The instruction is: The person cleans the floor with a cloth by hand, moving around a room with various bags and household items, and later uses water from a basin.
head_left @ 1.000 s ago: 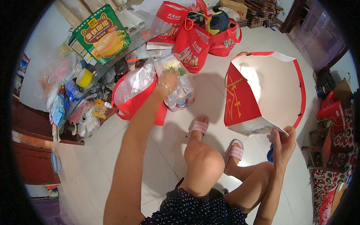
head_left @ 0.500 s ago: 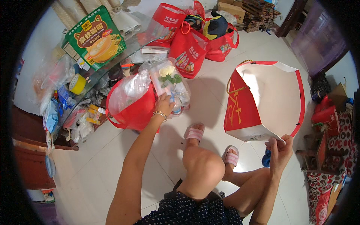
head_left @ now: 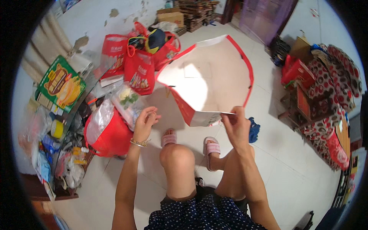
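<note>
- At the near rim of the big red-trimmed, white-lined paper carrier bag [head_left: 207,82], the right hand [head_left: 237,126] has its fingers [head_left: 230,117] pinched shut on the bag's lower edge, holding the mouth tilted open above the floor in front of the knees.
- The left hand [head_left: 145,123] hovers with fingers loosely curled and holding nothing, just beside the clear plastic bag of green and white food [head_left: 126,101].
- That clear bag lies on top of a squat red plastic bag [head_left: 109,136], which stands on the pale tiled floor [head_left: 299,172] to the left of the pink sandals [head_left: 189,143].
- The carrier bag looks light and fairly stiff, its walls holding shape, though the paper would likely crease or tear if pulled by one corner; the rim, or both sides at once, seems the safer place to hold.
- Further out, more red bags [head_left: 140,63] stand by the wall, and a green printed carton [head_left: 61,84] sits on a cluttered low shelf at the left.
</note>
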{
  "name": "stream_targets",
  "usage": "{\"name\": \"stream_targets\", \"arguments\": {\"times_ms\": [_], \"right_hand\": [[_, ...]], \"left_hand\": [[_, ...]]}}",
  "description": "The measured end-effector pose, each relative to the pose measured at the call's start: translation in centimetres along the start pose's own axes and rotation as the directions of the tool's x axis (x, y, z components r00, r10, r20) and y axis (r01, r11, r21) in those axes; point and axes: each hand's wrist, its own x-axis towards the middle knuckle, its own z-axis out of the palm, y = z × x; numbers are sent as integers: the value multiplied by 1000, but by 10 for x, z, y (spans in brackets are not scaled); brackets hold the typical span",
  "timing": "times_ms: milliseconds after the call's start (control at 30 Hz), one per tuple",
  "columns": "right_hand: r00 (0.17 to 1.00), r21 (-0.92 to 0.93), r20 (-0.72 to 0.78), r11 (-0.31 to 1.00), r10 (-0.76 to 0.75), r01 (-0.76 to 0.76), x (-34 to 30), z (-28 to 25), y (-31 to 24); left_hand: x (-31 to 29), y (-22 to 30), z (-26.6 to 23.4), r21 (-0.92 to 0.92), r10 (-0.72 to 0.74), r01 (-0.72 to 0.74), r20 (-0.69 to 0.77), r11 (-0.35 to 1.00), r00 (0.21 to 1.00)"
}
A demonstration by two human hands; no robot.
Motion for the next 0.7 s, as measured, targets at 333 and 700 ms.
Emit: {"name": "stream_targets", "arguments": {"times_ms": [333,700], "right_hand": [[987,-47,-146,997,-72,65,-51,-52,17],[943,-174,-330,985,-38,-22,-120,-70,3]], "left_hand": [[-35,47,108,-333,-72,134,191,933,979],[-68,79,154,-89,-313,346,265,934,912]]}}
